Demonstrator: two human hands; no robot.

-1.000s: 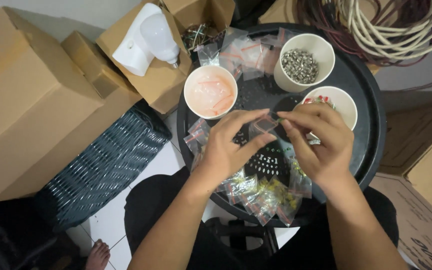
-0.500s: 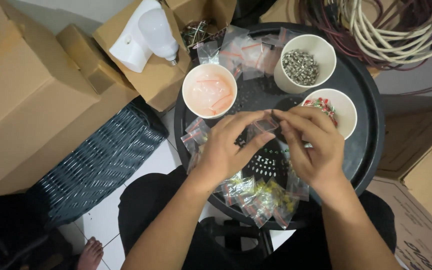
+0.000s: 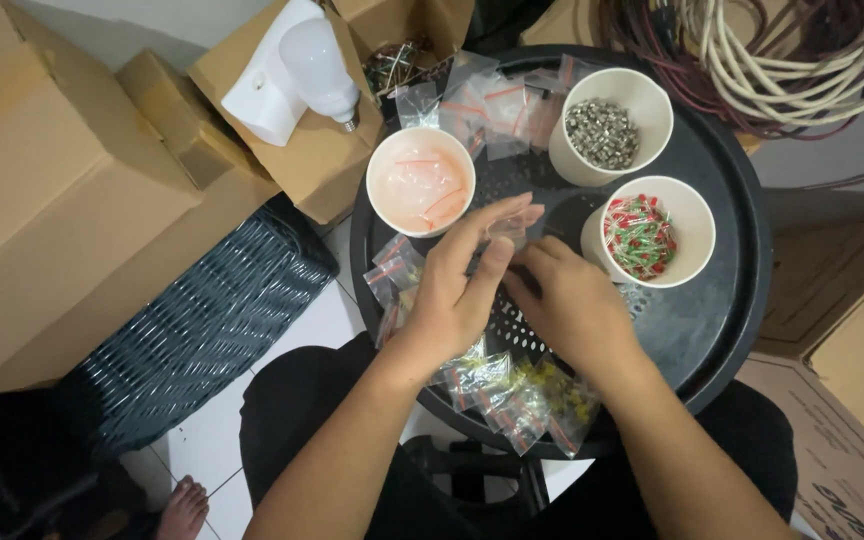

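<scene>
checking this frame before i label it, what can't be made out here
- Head view: what lies under the left hand and right hand on the black round tray; the hands cover it.
- The small clear bag at the fingertips: blurred, contents unreadable.
- The cable coil: cut off by the top edge.
- The metal bits in the far cup: too small to identify.

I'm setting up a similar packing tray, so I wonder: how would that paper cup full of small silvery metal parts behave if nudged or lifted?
The cup of metal parts is well filled, so it probably feels heavy for its size and resists tipping. Its walls look like thin paper, so a squeeze may dent them. On the perforated black tray it would likely slide, not roll.
</scene>
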